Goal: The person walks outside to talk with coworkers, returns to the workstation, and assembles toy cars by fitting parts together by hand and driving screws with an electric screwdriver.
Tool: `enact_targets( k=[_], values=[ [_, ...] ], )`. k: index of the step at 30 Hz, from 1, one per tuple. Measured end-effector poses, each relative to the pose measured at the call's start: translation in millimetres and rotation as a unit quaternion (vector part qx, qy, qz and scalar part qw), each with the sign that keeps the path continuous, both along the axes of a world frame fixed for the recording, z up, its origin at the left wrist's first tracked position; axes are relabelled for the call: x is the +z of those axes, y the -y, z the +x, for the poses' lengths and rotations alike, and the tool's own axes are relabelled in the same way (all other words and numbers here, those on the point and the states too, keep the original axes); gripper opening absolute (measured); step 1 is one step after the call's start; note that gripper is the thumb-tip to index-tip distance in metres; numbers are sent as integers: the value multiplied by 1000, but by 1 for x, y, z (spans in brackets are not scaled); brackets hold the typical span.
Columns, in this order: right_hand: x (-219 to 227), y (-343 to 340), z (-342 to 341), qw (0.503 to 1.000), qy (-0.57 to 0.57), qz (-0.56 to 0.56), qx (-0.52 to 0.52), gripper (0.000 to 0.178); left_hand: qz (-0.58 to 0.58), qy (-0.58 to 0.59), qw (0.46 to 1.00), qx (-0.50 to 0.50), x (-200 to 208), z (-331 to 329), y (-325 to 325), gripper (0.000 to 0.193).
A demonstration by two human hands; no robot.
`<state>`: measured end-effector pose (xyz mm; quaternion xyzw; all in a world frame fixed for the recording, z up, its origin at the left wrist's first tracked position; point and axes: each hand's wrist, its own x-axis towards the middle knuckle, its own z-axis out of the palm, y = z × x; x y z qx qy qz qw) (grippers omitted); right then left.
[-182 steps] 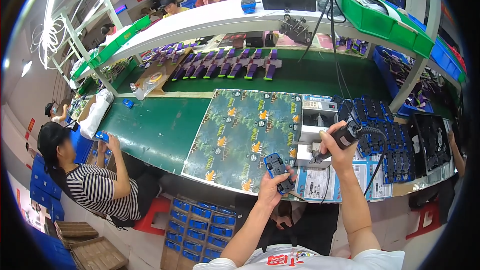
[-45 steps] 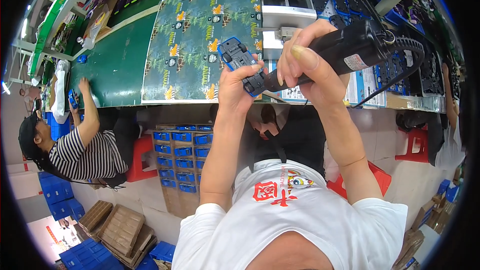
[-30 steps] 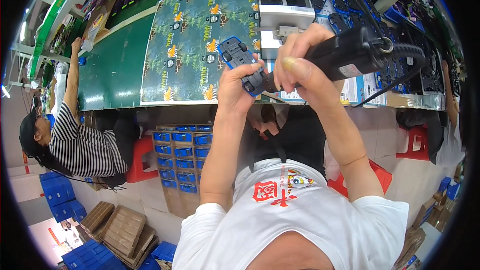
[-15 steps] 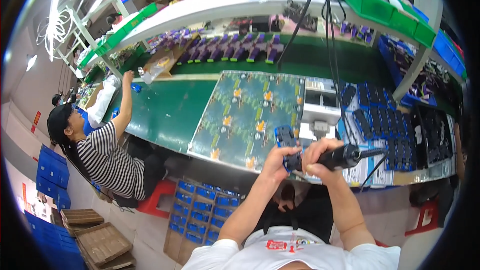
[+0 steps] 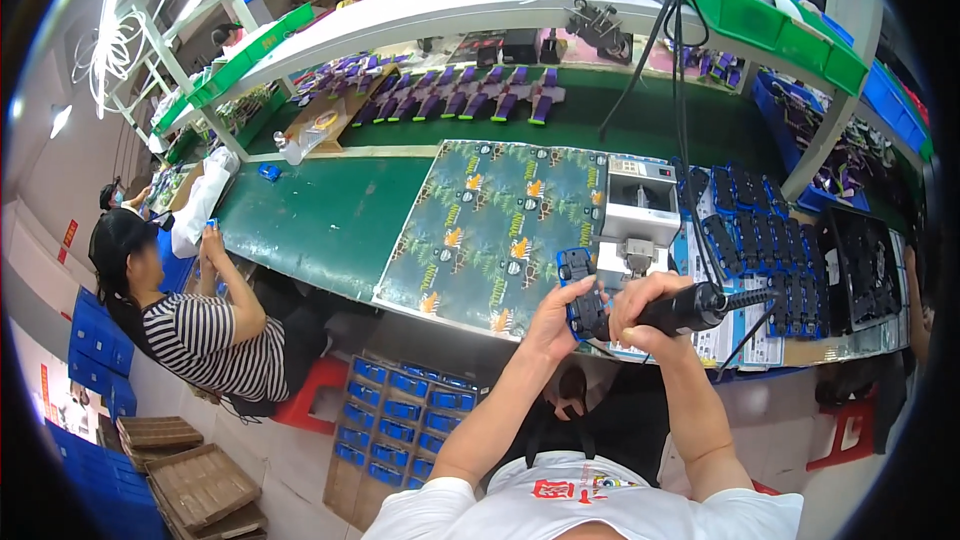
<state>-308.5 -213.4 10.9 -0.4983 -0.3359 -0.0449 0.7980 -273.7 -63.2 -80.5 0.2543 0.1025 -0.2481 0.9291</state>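
My left hand (image 5: 552, 322) is closed around a toy car (image 5: 577, 272) with a black underside and blue body edges, held tilted above the table's front edge. A black electric screwdriver (image 5: 692, 309) lies roughly level in my right hand (image 5: 643, 308), whose fingers wrap round its front part. The tool's cable end points right, and its front end is towards the car. My right fingers hide the tip, so I cannot tell whether it touches the car. Just beyond my hands stands a grey and white screw-feeder-like machine (image 5: 640, 202).
A patterned sheet (image 5: 500, 230) covers the table left of the machine. Several blue-black toy cars (image 5: 770, 240) lie in rows at right, beside a black tray (image 5: 862, 265). Black cables (image 5: 678, 90) hang overhead. A co-worker in stripes (image 5: 205, 330) sits at left, near boxed blue cars (image 5: 400, 410).
The toy car and my left hand have shifted slightly right, and the car's tilt differs a little. The co-worker's outstretched arm has drawn back, hands now together.
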Motion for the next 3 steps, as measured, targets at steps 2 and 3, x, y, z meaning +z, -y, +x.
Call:
enact_targets(
  k=[2,3],
  values=[
    [3,3,0,1000,-4,15,12,21,-43,-24,999,-19,10,6,0,28],
    [6,3,0,999,-9,32,25,21,-34,2,999,-12,14,6,0,38]
  ],
)
